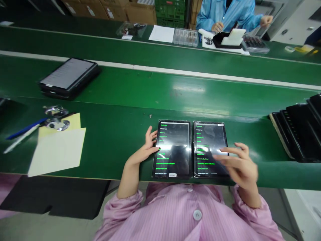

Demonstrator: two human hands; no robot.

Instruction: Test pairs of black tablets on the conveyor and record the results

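Two tablets lie side by side on the green bench in front of me, their dark screens listing tests in mostly green text. At the left edge of the left tablet point(177, 140) is my left hand point(146, 147), its thumb over the screen's border and its fingers spread along the side. My right hand point(239, 162) is over the right tablet point(208, 140), with fingers stretched toward its screen and slightly blurred. Whether a fingertip touches the glass I cannot tell. Nothing is held in either hand.
Stacked tablets point(70, 75) sit on the bench at the left. Papers point(59, 152), pens point(26, 129) and shiny metal objects point(57, 122) lie nearer. At the right stands a row of dark tablets point(301, 129). Across the bench, a person in a blue coat point(230, 15) works beside plastic trays point(185, 36).
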